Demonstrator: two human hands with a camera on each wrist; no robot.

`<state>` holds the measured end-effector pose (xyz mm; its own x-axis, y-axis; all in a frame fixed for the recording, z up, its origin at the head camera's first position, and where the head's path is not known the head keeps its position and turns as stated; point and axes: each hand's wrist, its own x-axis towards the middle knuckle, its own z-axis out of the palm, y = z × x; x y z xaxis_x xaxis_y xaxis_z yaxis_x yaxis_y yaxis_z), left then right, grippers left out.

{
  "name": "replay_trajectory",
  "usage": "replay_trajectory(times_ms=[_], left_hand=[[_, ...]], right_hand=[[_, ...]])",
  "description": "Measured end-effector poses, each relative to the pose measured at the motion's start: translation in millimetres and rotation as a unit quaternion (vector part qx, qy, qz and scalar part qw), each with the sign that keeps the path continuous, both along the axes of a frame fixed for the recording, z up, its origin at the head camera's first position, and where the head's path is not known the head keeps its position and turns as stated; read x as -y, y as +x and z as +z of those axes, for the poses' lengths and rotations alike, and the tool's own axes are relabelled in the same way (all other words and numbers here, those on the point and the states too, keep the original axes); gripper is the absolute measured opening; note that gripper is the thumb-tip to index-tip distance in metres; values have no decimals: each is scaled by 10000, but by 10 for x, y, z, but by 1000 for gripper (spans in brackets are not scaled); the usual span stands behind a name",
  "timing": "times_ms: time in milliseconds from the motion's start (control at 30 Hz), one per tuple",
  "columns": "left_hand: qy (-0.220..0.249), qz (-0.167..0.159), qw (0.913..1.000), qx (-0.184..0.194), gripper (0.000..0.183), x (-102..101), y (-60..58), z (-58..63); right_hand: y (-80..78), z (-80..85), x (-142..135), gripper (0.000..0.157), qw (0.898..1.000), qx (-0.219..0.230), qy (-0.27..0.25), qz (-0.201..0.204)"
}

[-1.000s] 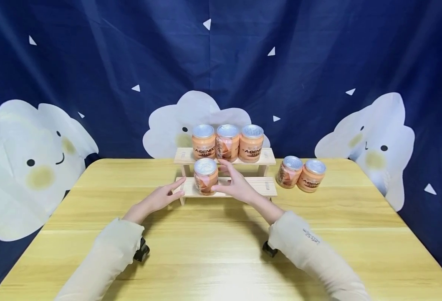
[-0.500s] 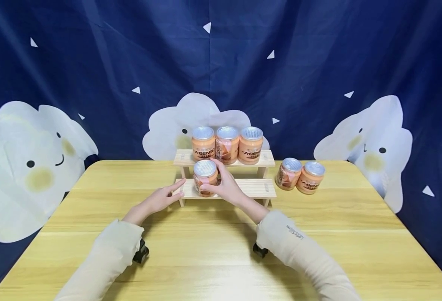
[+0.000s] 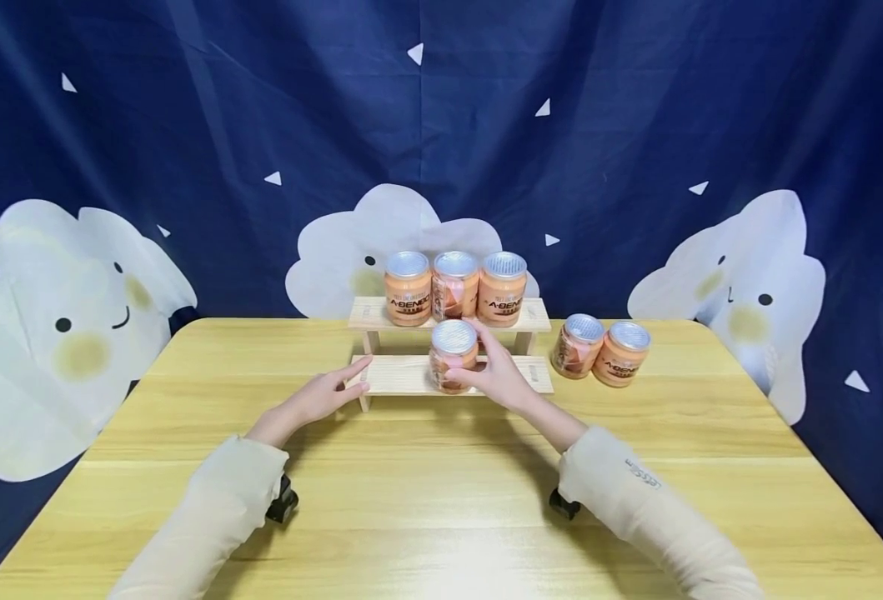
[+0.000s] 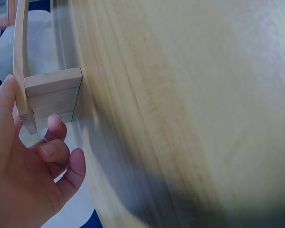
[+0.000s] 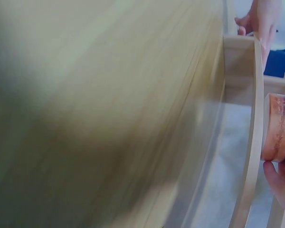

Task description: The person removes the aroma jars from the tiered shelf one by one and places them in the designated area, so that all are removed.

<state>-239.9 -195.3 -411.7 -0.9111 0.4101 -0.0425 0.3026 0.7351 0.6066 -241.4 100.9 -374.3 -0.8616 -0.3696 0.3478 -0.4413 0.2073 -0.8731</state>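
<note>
A peach-orange jar [image 3: 454, 339] with a silver lid stands upright at the middle of the lower shelf of a two-tier wooden display stand [image 3: 399, 375]. My right hand [image 3: 497, 375] grips its right side between thumb and fingers. In the right wrist view the jar [image 5: 278, 128] appears at the right edge, fingertips against it. My left hand [image 3: 321, 396] holds the left end of the lower shelf. The left wrist view shows that hand [image 4: 33, 166] with fingers on both sides of the plank. Three like jars [image 3: 454, 287] stand in a row on the upper shelf.
Two more jars, a left one [image 3: 579, 346] and a right one [image 3: 621, 353], stand side by side on the wooden table [image 3: 426, 500], right of the stand. A dark blue curtain [image 3: 606, 108] with white clouds hangs behind the table.
My right hand has closed round the jar and moved it rightward, from the left part of the lower shelf to its middle. The left hand has stayed at the shelf's end.
</note>
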Motion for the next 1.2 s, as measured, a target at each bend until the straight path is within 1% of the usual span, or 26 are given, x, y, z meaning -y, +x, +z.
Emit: replay_trajectory(times_ms=[67,133,233,300,367,533,633,733,833,1067,1200], left_hand=[[-7,17,10000,28,60,0,-1,10],[-18,34,10000,64,60,-1,-1,16],[-28,53,9999,126,61,-5,-6,17],[-42,40,9999,134,61,-8,-8,18],[-23,40,9999,133,61,-10,-8,22],[-30,48,9999,111,61,-12,-3,31],[-93,19,9999,71,61,-10,-6,30],[-87,15,9999,85,61,-7,-7,23],[-93,15,9999,86,61,-8,-5,16],[-67,40,9999,130,62,-10,-12,2],[-58,34,9998,172,62,-4,-11,9]], right_hand=[[50,46,-96,77,9999,44,-25,-93],[71,41,-207,77,9998,-16,28,-216],[47,-32,-398,76,9993,13,12,-383],[34,-75,-532,75,9987,-51,7,-498],[45,-78,-660,74,9981,-103,-16,-604],[96,-56,-969,73,9954,-413,26,-864],[139,-34,-1143,72,9943,-432,-65,-969],[182,-15,-1319,72,9921,-463,-61,-1168],[214,1,-1511,70,9893,-553,38,-1351],[281,-21,-2002,68,9780,-842,504,-1841],[299,-41,-2251,66,9754,-795,674,-1941]])
